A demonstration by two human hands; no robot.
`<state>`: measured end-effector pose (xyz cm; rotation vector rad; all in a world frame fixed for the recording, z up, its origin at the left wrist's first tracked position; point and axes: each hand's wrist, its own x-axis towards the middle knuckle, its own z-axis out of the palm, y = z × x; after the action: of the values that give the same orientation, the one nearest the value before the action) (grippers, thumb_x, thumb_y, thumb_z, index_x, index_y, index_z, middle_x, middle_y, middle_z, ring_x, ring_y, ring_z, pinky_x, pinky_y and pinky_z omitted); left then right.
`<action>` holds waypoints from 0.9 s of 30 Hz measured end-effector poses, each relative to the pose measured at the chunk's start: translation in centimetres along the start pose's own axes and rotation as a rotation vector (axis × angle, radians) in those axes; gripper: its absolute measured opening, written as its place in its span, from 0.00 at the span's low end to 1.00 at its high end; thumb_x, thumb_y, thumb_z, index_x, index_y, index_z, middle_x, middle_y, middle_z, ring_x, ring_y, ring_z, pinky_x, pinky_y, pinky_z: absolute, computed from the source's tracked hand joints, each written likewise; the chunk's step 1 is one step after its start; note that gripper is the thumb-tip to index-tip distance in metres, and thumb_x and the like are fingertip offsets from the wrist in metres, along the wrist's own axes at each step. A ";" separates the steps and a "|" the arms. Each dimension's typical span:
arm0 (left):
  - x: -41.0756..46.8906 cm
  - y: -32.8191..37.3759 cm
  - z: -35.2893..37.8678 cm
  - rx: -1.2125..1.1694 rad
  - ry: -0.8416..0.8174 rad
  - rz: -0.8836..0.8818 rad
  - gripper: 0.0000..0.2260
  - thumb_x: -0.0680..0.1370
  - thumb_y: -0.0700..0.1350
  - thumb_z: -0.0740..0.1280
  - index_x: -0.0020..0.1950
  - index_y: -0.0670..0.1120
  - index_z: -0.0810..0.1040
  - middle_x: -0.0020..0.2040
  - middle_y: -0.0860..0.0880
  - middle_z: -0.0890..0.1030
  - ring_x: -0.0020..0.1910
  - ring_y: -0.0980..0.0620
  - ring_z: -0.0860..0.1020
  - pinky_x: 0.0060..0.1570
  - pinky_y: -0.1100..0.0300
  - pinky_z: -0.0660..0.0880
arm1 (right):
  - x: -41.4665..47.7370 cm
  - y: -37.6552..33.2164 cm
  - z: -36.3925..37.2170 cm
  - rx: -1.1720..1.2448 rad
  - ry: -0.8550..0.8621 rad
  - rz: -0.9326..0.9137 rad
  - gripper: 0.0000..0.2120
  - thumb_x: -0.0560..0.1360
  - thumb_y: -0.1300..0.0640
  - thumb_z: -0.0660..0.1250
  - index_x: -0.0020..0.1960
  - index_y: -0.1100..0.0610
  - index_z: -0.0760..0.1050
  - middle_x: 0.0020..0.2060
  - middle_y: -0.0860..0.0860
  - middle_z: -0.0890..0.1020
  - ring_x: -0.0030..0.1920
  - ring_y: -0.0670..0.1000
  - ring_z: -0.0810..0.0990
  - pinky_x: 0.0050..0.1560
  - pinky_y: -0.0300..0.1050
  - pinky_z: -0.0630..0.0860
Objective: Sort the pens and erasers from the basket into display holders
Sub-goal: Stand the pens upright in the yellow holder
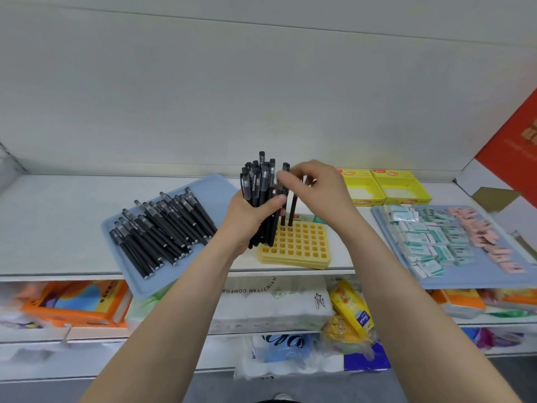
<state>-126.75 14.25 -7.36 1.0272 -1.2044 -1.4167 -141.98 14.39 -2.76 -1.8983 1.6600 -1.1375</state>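
- The left hand (250, 219) is clenched round a bundle of pens (258, 184), held upright at the left edge of the yellow holder (302, 245) on the shelf (58, 228)
- The right hand (316, 187) pinches the top of a single pen (286, 167) between thumb and fingers (283, 179); its tip is at a back-row hole, beside a second pen standing there (whether it is fully seated I cannot tell)
- The pens look light, stiff and smooth, so one could slide out of a slack bundle; a pinch near the cap should steer the tip straight down
- More loose pens (162, 231) lie on the blue tray (215, 187)
- The erasers (430, 237), heaped at the right, look small, light and wrapped; probably best taken across their narrow sides
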 end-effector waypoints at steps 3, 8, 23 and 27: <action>0.1 -0.1 0.3 0.092 0.022 0.022 0.10 0.75 0.45 0.72 0.54 0.45 0.78 0.40 0.51 0.84 0.43 0.52 0.83 0.47 0.54 0.80 | 0.3 -0.4 -0.2 0.083 -0.072 0.074 0.12 0.75 0.49 0.69 0.35 0.51 0.76 0.28 0.44 0.73 0.31 0.46 0.69 0.36 0.43 0.67; 0.3 -0.1 -0.9 0.056 0.143 -0.035 0.15 0.75 0.46 0.73 0.58 0.42 0.77 0.40 0.48 0.80 0.36 0.52 0.79 0.42 0.54 0.79 | 1.0 1.6 -2.5 -0.102 0.216 0.083 0.11 0.80 0.50 0.62 0.46 0.57 0.75 0.35 0.52 0.82 0.36 0.55 0.81 0.42 0.55 0.78; 0.0 0.3 -0.6 -0.029 0.095 -0.012 0.09 0.77 0.43 0.71 0.56 0.44 0.79 0.37 0.47 0.80 0.37 0.53 0.79 0.41 0.59 0.80 | 0.0 5.0 -0.1 -0.241 -0.068 0.092 0.07 0.80 0.53 0.63 0.46 0.56 0.74 0.40 0.50 0.84 0.38 0.46 0.84 0.41 0.44 0.77; 0.1 0.2 0.0 -0.045 0.057 -0.020 0.07 0.77 0.43 0.71 0.51 0.41 0.78 0.35 0.47 0.81 0.37 0.51 0.80 0.42 0.57 0.80 | 0.3 3.8 -0.8 -0.236 0.126 -0.004 0.11 0.78 0.47 0.65 0.56 0.52 0.77 0.48 0.46 0.80 0.46 0.46 0.77 0.47 0.43 0.72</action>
<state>-126.70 14.09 -7.15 1.0441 -1.1186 -1.4145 -145.04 13.40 -4.90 -2.0061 1.9351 -1.1253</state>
